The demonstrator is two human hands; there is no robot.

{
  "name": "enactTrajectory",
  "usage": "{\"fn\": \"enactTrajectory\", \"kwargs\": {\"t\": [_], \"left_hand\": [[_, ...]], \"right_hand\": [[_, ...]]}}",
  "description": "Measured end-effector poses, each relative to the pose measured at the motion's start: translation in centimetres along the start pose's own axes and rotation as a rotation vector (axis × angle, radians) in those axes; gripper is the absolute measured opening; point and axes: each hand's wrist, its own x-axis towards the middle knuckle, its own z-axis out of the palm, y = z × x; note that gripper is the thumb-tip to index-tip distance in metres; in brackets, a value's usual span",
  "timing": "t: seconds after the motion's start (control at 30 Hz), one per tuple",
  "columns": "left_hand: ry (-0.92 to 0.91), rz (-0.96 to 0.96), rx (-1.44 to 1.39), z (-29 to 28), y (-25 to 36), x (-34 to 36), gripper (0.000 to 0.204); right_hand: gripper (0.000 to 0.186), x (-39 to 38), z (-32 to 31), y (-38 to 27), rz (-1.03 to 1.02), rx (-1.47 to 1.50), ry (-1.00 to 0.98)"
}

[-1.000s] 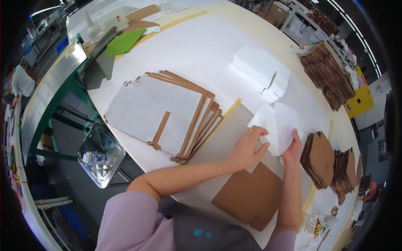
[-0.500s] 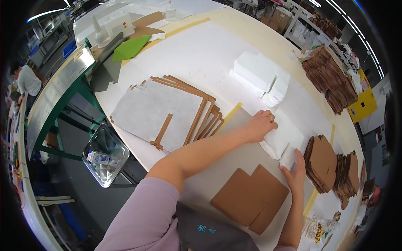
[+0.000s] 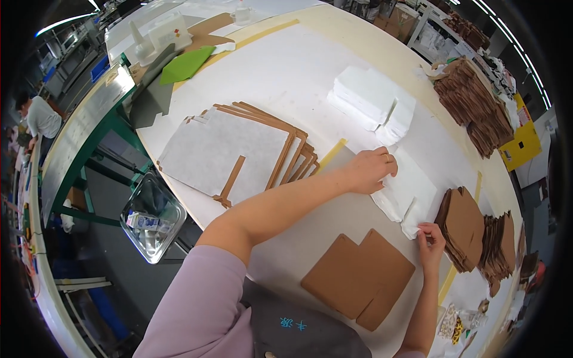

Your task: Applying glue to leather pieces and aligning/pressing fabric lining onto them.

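Note:
Small white sheets (image 3: 412, 182), shaped with a slit, lie stacked on the table to the right of the middle. My left hand (image 3: 369, 170) is closed at their left edge, fingertips curled onto the top sheet. At the near right corner, my right hand (image 3: 431, 243) pinches the sheet between thumb and fingers. Closer to me lies a flat brown piece (image 3: 358, 277) with a notched corner and a slit. Beyond my left hand stands a thicker pile of white sheets (image 3: 373, 101).
Left of my forearm lies a fanned stack of brown-edged pieces with a pale facing (image 3: 233, 149). Brown stacks (image 3: 462, 230) stand at the right, with a taller brown pile (image 3: 471, 104) farther off. A clear bin (image 3: 153, 218) sits beside the table's left edge; a green sheet (image 3: 186, 64) lies far left.
My right hand has gone from spread fingers to a pinch and moved slightly right and nearer. The flap of white sheet there, raised before, now lies flatter. My left hand stays almost in place.

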Motion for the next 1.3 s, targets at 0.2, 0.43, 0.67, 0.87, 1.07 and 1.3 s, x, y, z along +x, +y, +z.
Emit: {"fn": "enactTrajectory", "kwargs": {"t": [0.2, 0.43, 0.67, 0.87, 1.07, 1.3], "left_hand": [[0.306, 0.411, 0.51, 0.3, 1.1, -0.5, 0.052], [-0.015, 0.602, 0.594, 1.4, 1.3, 0.9, 0.02], [0.091, 0.197, 0.305, 0.8, -2.1, 1.3, 0.007], [0.187, -0.049, -0.039, -2.6, -1.8, 4.9, 0.008], [0.54, -0.027, -0.271, -9.1, -1.6, 10.1, 0.028], [0.37, 0.081, -0.413, -11.3, 1.3, 5.5, 0.039]], "right_hand": [[0.004, 1.0, -0.7, 2.0, 0.156, 0.357, -0.024], [0.011, 1.9, -1.7, 2.2, 0.351, 0.573, 0.097], [0.019, 3.1, -0.8, 1.1, 0.353, 0.667, 0.218], [0.025, 7.0, -1.4, -2.1, 0.31, 0.662, 0.25], [0.043, 14.2, -6.5, -4.7, 0.037, 0.675, 0.39], [0.021, 9.4, -7.9, -6.7, -0.067, 0.574, 0.393]]}}
